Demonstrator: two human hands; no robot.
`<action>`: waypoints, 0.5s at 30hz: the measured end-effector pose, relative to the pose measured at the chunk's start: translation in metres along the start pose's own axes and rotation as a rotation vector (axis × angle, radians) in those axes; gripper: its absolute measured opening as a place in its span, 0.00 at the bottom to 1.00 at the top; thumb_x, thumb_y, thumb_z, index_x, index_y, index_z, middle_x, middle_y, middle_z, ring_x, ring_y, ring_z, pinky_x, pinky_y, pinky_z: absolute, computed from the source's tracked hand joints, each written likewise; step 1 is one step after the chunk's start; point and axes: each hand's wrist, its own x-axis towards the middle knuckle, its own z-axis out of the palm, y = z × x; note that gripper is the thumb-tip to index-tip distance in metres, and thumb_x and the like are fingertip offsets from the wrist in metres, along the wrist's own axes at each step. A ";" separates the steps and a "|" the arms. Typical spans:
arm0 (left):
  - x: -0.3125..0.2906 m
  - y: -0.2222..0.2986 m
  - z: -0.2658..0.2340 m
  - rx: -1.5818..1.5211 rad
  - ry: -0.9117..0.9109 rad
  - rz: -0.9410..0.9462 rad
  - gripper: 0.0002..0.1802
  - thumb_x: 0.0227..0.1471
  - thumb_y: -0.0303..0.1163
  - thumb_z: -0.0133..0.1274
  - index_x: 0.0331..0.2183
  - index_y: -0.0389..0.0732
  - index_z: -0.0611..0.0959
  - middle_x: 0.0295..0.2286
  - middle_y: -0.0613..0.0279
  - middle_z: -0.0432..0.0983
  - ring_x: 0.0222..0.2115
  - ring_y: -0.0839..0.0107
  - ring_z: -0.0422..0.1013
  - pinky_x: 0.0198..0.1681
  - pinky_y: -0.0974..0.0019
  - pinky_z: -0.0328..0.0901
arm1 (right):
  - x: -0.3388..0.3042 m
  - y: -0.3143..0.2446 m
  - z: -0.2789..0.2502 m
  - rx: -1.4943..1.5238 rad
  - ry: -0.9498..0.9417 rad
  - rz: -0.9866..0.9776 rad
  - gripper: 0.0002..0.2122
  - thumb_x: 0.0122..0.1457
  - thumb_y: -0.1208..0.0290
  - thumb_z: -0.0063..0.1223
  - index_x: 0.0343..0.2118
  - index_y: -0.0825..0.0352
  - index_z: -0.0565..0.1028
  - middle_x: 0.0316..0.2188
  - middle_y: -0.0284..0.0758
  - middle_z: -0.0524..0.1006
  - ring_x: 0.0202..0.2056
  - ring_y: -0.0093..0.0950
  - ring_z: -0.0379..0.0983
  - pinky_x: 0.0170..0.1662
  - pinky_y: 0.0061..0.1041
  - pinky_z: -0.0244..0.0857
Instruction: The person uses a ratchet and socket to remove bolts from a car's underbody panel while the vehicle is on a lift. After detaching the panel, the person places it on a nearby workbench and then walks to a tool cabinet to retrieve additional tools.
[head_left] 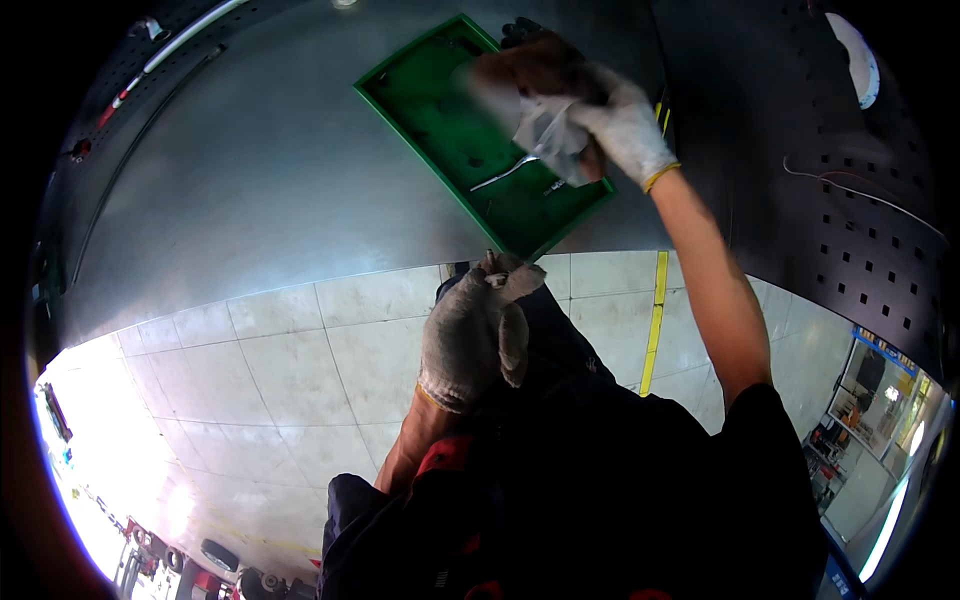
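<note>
My right hand point(615, 120), in a white work glove, is stretched out over a green plastic tray point(420, 95) on a grey metal bench and grips a crumpled pale rag point(548, 135). A brown blurred object point(525, 65) sits just past the glove. In the tray lie a metal wrench point(505, 173) and a small metal part point(553, 186), below the rag. My left hand point(475, 330), also gloved, hangs near my body at the bench's front edge and pinches a small metal piece point(496, 272) at its fingertips.
The grey metal bench top point(270, 180) spreads to the left of the tray. A dark perforated panel point(850, 220) stands on the right. Below lie pale floor tiles point(270, 380) with a yellow line point(655, 320).
</note>
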 end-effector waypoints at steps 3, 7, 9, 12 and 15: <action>-0.010 0.001 0.022 0.151 0.027 0.034 0.24 0.66 0.44 0.45 0.51 0.33 0.74 0.44 0.48 0.81 0.08 0.72 0.63 0.06 0.68 0.59 | -0.014 -0.003 0.016 -0.294 -0.152 -0.059 0.29 0.52 0.65 0.64 0.59 0.61 0.72 0.55 0.43 0.76 0.57 0.39 0.72 0.61 0.31 0.63; -0.021 -0.001 0.035 0.213 -0.099 0.076 0.23 0.65 0.44 0.48 0.48 0.34 0.78 0.42 0.48 0.82 0.05 0.71 0.62 0.05 0.69 0.58 | -0.047 -0.011 0.011 -0.320 -0.093 -0.238 0.29 0.55 0.65 0.64 0.61 0.57 0.69 0.56 0.41 0.74 0.49 0.41 0.77 0.50 0.36 0.74; -0.024 -0.007 0.046 0.208 -0.129 0.044 0.23 0.65 0.43 0.48 0.49 0.32 0.76 0.41 0.44 0.81 0.05 0.69 0.64 0.05 0.69 0.59 | -0.069 -0.027 -0.005 -0.315 -0.042 -0.198 0.23 0.58 0.66 0.62 0.57 0.59 0.73 0.47 0.39 0.79 0.43 0.33 0.79 0.45 0.31 0.75; -0.026 -0.021 0.057 0.230 -0.204 0.005 0.25 0.65 0.42 0.47 0.50 0.29 0.74 0.41 0.41 0.81 0.06 0.64 0.66 0.06 0.68 0.61 | -0.108 -0.050 -0.033 -0.022 -0.002 -0.103 0.13 0.62 0.69 0.59 0.49 0.64 0.78 0.38 0.37 0.82 0.38 0.28 0.81 0.43 0.25 0.75; -0.025 -0.049 0.067 0.249 -0.292 -0.051 0.28 0.65 0.43 0.47 0.51 0.25 0.72 0.42 0.37 0.80 0.08 0.56 0.70 0.07 0.65 0.63 | -0.153 -0.057 -0.066 0.094 0.060 -0.217 0.11 0.61 0.71 0.59 0.45 0.67 0.79 0.40 0.37 0.83 0.40 0.27 0.81 0.44 0.25 0.75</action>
